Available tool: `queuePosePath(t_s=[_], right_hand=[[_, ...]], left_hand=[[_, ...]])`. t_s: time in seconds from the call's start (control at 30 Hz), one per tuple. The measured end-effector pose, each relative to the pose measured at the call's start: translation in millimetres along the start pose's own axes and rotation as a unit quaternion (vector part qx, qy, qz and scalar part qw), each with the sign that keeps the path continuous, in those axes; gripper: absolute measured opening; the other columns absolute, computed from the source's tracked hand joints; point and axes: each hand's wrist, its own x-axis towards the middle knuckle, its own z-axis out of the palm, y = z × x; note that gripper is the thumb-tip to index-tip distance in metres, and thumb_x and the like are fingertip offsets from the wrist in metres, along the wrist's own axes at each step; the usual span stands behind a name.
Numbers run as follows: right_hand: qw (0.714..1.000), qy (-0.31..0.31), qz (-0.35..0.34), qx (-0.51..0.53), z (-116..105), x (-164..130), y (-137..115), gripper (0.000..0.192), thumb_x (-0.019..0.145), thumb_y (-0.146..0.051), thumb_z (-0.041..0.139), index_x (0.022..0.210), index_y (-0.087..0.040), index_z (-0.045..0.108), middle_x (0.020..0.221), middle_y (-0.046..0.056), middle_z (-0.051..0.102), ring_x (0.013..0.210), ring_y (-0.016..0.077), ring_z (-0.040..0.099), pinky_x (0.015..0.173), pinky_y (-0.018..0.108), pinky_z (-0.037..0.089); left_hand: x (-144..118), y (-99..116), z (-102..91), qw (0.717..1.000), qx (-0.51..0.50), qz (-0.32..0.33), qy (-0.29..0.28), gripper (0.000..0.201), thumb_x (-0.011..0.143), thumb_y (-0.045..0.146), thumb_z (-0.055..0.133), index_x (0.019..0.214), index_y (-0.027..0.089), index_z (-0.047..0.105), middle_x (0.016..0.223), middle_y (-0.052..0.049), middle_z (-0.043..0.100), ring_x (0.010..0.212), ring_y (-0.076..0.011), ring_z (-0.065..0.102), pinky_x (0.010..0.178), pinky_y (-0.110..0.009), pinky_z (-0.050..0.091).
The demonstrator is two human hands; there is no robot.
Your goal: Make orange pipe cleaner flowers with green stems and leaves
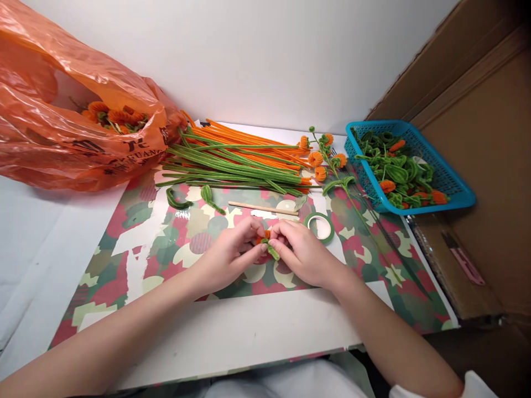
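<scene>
Pipe-cleaner flower (265,243) pinched tight between left hand (232,255) and right hand (305,253), both closed on it; tape roll (319,226) and green stems (232,163) sit near

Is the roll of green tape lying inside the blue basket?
No, the roll of green tape lies flat on the patterned mat beside the right hand, apart from the blue basket.

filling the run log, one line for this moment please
left hand + right hand: pinch small orange-green pipe-cleaner piece | over patterned mat
</scene>
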Motion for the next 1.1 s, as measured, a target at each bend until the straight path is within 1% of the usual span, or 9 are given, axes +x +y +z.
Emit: queuePosePath(t_s=[0.17, 0.27, 0.37, 0.47, 0.63, 0.73, 0.8, 0.97, 1.1], right_hand=[[0.993, -0.014, -0.021, -0.113, 4.8, -2.0, 1.6, 0.017, 0.096, -0.021, 0.038, 0.083, -0.019, 0.048, 0.086, 0.004, 0.06, 0.079, 0.0178, 0.052, 0.082, 0.034, 0.035], [0.984, -0.004, -0.047, -0.17, 7.8, -2.9, 2.9, 0.02, 0.097, -0.021, 0.035, 0.084, -0.018, 0.05, 0.085, 0.005, 0.061, 0.08, 0.0185, 0.052, 0.082, 0.035, 0.032], [0.979, -0.004, -0.078, -0.188, 8.7, -2.7, 3.9, 0.021, 0.095, -0.019, 0.036, 0.079, -0.018, 0.049, 0.077, 0.003, 0.06, 0.075, 0.0174, 0.05, 0.08, 0.034, 0.03], [0.982, -0.003, -0.101, -0.16, 8.5, -1.6, 6.2, 0.023, 0.093, -0.017, 0.037, 0.073, -0.018, 0.047, 0.07, 0.0, 0.056, 0.069, 0.0149, 0.047, 0.076, 0.032, 0.029], [0.992, 0.037, -0.108, -0.045, 13.5, 2.5, 11.8, 0.025, 0.083, -0.016, 0.04, 0.059, -0.02, 0.035, 0.055, -0.004, 0.041, 0.057, 0.0118, 0.038, 0.067, 0.029, 0.029], [0.991, 0.078, -0.102, 0.025, 18.6, 4.9, 12.2, 0.024, 0.078, -0.016, 0.041, 0.057, -0.021, 0.03, 0.053, -0.004, 0.036, 0.054, 0.0119, 0.034, 0.06, 0.027, 0.031], [0.989, 0.111, -0.089, 0.05, 21.3, 5.6, 11.2, 0.023, 0.076, -0.016, 0.041, 0.057, -0.022, 0.028, 0.052, -0.004, 0.035, 0.053, 0.0121, 0.034, 0.056, 0.026, 0.031], [0.987, 0.143, -0.062, 0.047, 26.1, 5.5, 9.6, 0.024, 0.072, -0.017, 0.041, 0.057, -0.023, 0.023, 0.051, -0.003, 0.034, 0.05, 0.012, 0.035, 0.052, 0.027, 0.029], [0.98, 0.183, -0.084, -0.004, 31.5, 5.0, 10.4, 0.025, 0.07, -0.014, 0.043, 0.058, -0.022, 0.023, 0.051, -0.004, 0.032, 0.051, 0.012, 0.032, 0.056, 0.028, 0.029]], left_hand=[[0.3, 0.9, -0.9, 0.999, 0.034, -0.014, 0.008, 0.009, 0.094, 0.027, 0.05, 0.091, 0.019, 0.05, 0.08, 0.001, 0.06, 0.068, -0.012, 0.066, 0.062, -0.023, 0.054], [0.5, -0.2, -0.8, 0.999, 0.037, -0.022, 0.013, 0.01, 0.094, 0.028, 0.049, 0.091, 0.019, 0.05, 0.081, 0.001, 0.06, 0.068, -0.0117, 0.066, 0.062, -0.023, 0.054], [0.5, -0.8, -1.1, 0.998, 0.057, -0.016, 0.023, 0.011, 0.094, 0.028, 0.047, 0.09, 0.019, 0.05, 0.078, 0.001, 0.058, 0.066, -0.0109, 0.064, 0.059, -0.022, 0.053], [0.3, -0.2, -2.5, 0.996, 0.089, -0.001, 0.024, 0.011, 0.094, 0.028, 0.047, 0.088, 0.019, 0.05, 0.073, 0.002, 0.057, 0.063, -0.0107, 0.061, 0.056, -0.022, 0.05], [0.1, 1.8, -3.1, 0.99, 0.137, 0.016, -0.003, 0.008, 0.093, 0.025, 0.046, 0.087, 0.019, 0.048, 0.07, 0.003, 0.057, 0.058, -0.0094, 0.057, 0.051, -0.02, 0.045], [-0.3, 3.2, -0.1, 0.984, 0.174, 0.032, 0.018, 0.008, 0.092, 0.023, 0.044, 0.085, 0.02, 0.047, 0.068, 0.004, 0.055, 0.054, -0.008, 0.051, 0.049, -0.019, 0.04], [-0.8, 3.3, 2.5, 0.98, 0.189, 0.039, 0.036, 0.008, 0.092, 0.022, 0.043, 0.085, 0.02, 0.046, 0.067, 0.005, 0.053, 0.053, -0.0078, 0.048, 0.049, -0.019, 0.039], [-1.2, 1.6, 6.9, 0.974, 0.215, 0.032, 0.06, 0.006, 0.091, 0.022, 0.042, 0.086, 0.021, 0.044, 0.066, 0.004, 0.053, 0.054, -0.0096, 0.049, 0.05, -0.021, 0.039], [-0.1, 1.3, 8.9, 0.969, 0.235, 0.027, 0.075, 0.007, 0.09, 0.023, 0.044, 0.084, 0.021, 0.046, 0.066, 0.004, 0.053, 0.054, -0.01, 0.049, 0.05, -0.021, 0.039]])
